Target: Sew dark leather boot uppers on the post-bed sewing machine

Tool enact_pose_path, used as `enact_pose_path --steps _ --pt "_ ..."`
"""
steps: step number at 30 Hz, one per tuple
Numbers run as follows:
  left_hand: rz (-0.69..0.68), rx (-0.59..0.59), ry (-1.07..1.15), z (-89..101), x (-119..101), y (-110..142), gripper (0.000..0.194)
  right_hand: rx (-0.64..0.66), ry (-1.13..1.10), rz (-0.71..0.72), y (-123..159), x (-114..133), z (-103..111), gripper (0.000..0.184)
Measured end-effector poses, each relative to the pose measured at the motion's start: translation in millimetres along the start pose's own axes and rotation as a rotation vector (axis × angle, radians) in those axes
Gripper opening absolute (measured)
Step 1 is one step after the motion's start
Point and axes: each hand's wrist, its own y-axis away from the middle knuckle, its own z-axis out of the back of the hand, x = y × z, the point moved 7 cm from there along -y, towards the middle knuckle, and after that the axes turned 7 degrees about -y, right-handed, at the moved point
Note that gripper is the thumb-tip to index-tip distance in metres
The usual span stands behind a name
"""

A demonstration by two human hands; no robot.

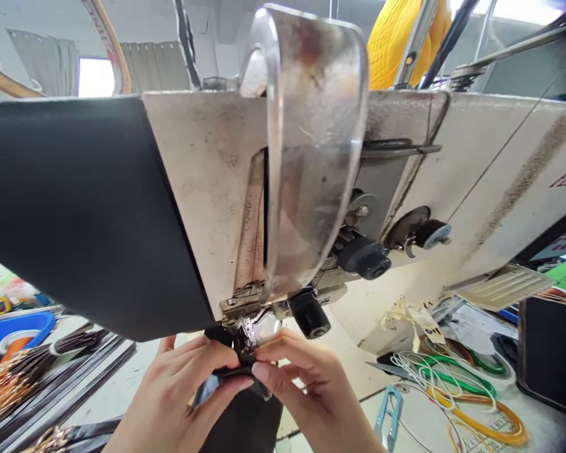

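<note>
A sewing machine [202,157] with a clear plastic guard [318,126] fills the upper part of the view. Under its needle area, my left hand [183,384] pinches a small dark strap-like piece [238,371] between thumb and forefinger. From the other side my right hand [302,384] pinches the same piece close to the presser foot [245,340]. The fingers of both hands nearly meet there. Most of the piece is hidden by my fingers, and its exact kind cannot be made out. Below it hangs a broad black surface [249,421].
Left on the table lie dark straps [80,377] with metal ends and a blue basin [23,330]. On the right are green-handled scissors [446,374], orange loops [485,415], a light-blue thread snipper [389,412], white cord [419,365] and a black tablet-like object [551,352].
</note>
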Motion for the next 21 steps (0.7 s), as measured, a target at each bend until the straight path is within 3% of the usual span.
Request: enact_pose_path --steps 8,13,16,21 --pt "-0.176 -0.083 -0.011 -9.2 -21 14 0.022 -0.138 -0.149 -0.077 4 -16 -2 0.033" --pt "-0.101 -0.132 0.021 -5.3 -16 7 0.019 -0.137 -0.202 0.055 11 -16 1 0.013" --pt "-0.063 -0.097 0.073 -3.6 -16 2 0.024 -0.123 -0.145 0.156 12 -12 1 0.014" --pt "-0.025 -0.061 0.057 -3.1 -14 3 0.029 -0.215 -0.113 0.194 10 -11 4 0.017"
